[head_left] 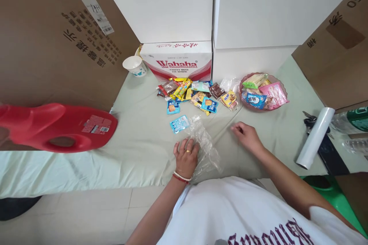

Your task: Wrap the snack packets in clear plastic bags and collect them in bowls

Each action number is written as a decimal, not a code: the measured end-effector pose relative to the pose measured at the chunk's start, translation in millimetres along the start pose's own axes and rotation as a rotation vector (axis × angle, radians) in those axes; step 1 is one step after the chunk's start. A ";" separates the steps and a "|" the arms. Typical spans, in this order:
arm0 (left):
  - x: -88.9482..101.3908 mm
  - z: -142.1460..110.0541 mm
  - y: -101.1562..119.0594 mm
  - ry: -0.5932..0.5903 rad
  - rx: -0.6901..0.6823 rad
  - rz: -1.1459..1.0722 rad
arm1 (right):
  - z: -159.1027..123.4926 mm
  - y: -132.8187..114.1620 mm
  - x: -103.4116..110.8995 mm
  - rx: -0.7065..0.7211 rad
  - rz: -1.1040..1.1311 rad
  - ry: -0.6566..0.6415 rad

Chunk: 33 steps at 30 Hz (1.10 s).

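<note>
My left hand [186, 157] lies palm down on the cloth, its fingers a little apart, against the edge of a crumpled clear plastic bag [208, 149]. Just beyond its fingertips is a blue snack packet [179, 123]. My right hand [246, 134] rests on the cloth to the right of the bag, fingers curled in, with nothing visible in them. Farther back, several small snack packets [181, 89] lie in a loose pile. To the pile's right stands a pink-rimmed bowl [284, 89] holding more wrapped snacks.
A Wahaha carton [178, 61] stands behind the pile, with a paper cup [134, 66] at its left. On the left lies a red jug [71, 126]. A white roll [315, 138], keys [309, 121] and clear bottles [352, 120] are at the right. Cardboard walls [339, 46] flank the table.
</note>
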<state>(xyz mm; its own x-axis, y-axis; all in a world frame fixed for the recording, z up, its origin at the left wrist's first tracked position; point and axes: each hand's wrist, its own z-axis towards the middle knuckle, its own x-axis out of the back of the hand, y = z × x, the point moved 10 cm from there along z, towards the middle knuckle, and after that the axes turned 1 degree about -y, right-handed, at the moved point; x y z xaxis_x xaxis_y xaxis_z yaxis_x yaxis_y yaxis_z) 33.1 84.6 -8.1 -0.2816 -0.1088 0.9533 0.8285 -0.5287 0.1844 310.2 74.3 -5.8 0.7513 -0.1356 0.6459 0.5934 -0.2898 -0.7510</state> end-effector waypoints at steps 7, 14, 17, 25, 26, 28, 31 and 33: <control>-6.0 5.3 -2.7 -0.141 0.052 -0.004 | 46.0 -92.7 -113.6 0.063 -0.242 -0.332; -10.3 0.5 -27.0 -0.236 0.163 -0.049 | 45.2 -28.5 -39.7 0.010 -0.086 -0.139; -10.7 0.3 -26.7 -0.226 0.145 -0.084 | 40.7 -1.7 7.5 -0.073 -0.452 -0.156; -16.7 -0.6 -27.4 -0.241 0.136 -0.065 | 103.8 -145.5 -34.9 0.392 -0.764 -0.039; -16.7 -0.8 -27.8 -0.243 0.139 -0.057 | 116.0 -155.5 -53.0 0.392 -0.787 -0.063; -15.8 -1.2 -28.7 -0.241 0.146 -0.050 | 138.2 -155.6 -80.5 0.302 -0.848 -0.128; -13.1 -1.0 -29.8 -0.224 0.152 -0.068 | 155.5 -129.3 -84.9 0.137 -0.734 -0.163; -11.8 -0.5 -30.1 -0.215 0.149 -0.089 | 157.5 -110.6 -70.7 0.098 -0.372 -0.171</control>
<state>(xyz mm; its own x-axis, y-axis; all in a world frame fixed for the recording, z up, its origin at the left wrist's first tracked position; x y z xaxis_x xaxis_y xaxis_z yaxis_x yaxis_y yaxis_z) 11.2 101.4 -25.1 -0.2610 0.1220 0.9576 0.8716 -0.3967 0.2881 237.0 265.1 9.9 0.5126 0.1228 0.8498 0.8519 -0.1967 -0.4854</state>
